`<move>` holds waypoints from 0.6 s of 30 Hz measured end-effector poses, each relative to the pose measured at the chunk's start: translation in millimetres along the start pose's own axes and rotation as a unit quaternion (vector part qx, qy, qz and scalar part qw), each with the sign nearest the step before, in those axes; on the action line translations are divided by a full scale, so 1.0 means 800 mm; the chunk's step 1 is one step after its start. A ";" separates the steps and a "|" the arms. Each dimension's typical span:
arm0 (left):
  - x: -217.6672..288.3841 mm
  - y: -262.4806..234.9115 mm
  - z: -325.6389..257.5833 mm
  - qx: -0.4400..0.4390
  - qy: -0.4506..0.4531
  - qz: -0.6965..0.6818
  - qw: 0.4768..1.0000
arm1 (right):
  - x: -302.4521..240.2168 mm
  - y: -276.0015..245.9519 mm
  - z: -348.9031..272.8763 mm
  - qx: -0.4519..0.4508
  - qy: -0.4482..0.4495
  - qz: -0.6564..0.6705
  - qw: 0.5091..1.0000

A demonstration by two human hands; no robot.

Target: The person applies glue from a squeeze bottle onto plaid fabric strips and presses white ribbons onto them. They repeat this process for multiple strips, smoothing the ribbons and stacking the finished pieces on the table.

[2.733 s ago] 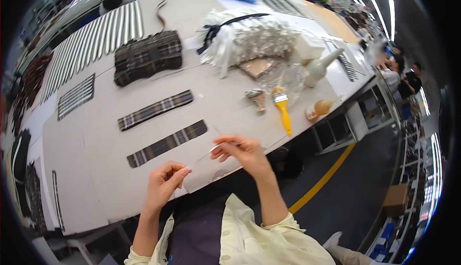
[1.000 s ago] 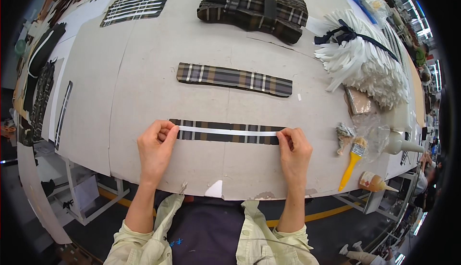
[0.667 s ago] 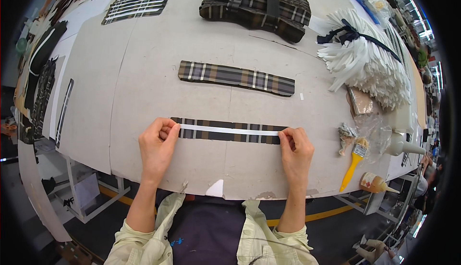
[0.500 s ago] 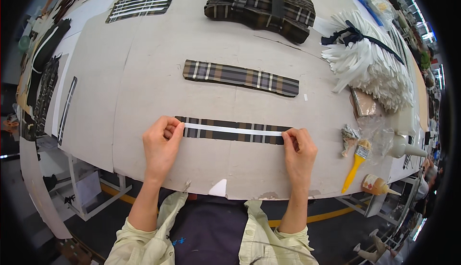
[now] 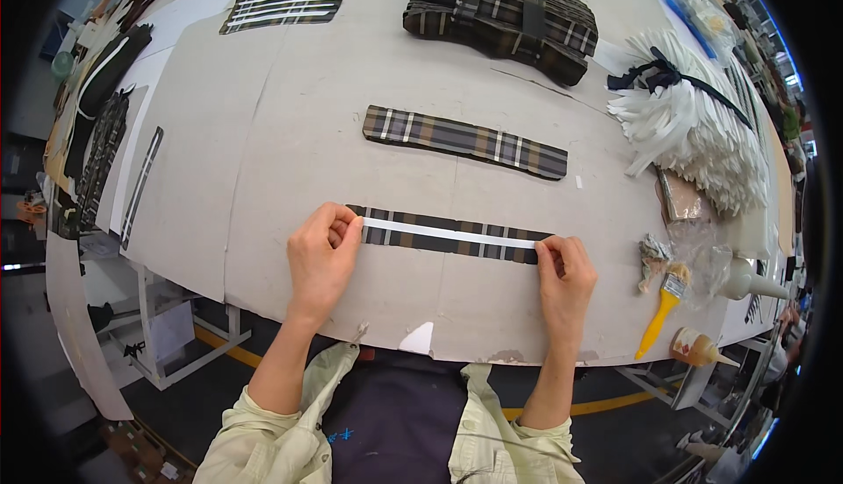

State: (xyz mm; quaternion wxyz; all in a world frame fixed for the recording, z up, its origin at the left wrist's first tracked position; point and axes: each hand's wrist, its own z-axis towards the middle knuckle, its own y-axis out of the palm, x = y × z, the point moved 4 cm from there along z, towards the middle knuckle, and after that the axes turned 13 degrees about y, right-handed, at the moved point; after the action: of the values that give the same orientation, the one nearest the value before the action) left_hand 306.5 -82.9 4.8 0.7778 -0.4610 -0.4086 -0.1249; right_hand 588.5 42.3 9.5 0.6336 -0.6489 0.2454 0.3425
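Note:
A narrow white strip (image 5: 443,233) stretches between my two hands, lying along the middle of a dark plaid fabric piece (image 5: 413,242) on the table. My left hand (image 5: 323,251) pinches the strip's left end, thumb against forefinger, at the fabric's left end. At the other end my right hand (image 5: 566,272) pinches the strip in the same way, over the fabric's right end. Farther back lies a second plaid piece (image 5: 465,143), apart from the first and slightly slanted.
Beyond sits a tied bundle of plaid pieces (image 5: 505,19). To the right are a tied bunch of white strips (image 5: 689,115), a yellow-handled brush (image 5: 660,313), and a bottle with amber contents (image 5: 695,346). Plaid pieces bearing white strips (image 5: 288,3) lie far left. The table's front edge (image 5: 492,361) is close to me.
The whole view has shifted, so the table and its things appear farther right. Both hands keep their pinch on the white strip, which still lies along the plaid fabric.

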 end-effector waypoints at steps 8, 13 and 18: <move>0.002 0.003 -0.002 -0.003 0.015 0.031 0.999 | 0.004 0.000 0.000 0.011 -0.021 -0.003 1.000; 0.006 0.004 -0.004 0.008 0.023 0.047 0.999 | 0.007 0.000 0.000 0.015 -0.024 0.001 1.000; 0.006 0.004 -0.004 -0.002 0.027 0.049 0.998 | 0.009 0.000 -0.001 0.015 -0.033 -0.006 0.999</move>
State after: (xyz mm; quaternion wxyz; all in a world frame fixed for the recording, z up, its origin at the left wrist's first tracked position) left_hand 313.6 -82.9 5.5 0.7930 -0.4783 -0.3638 -0.0999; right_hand 592.9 42.5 4.1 0.6531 -0.6290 0.2253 0.3566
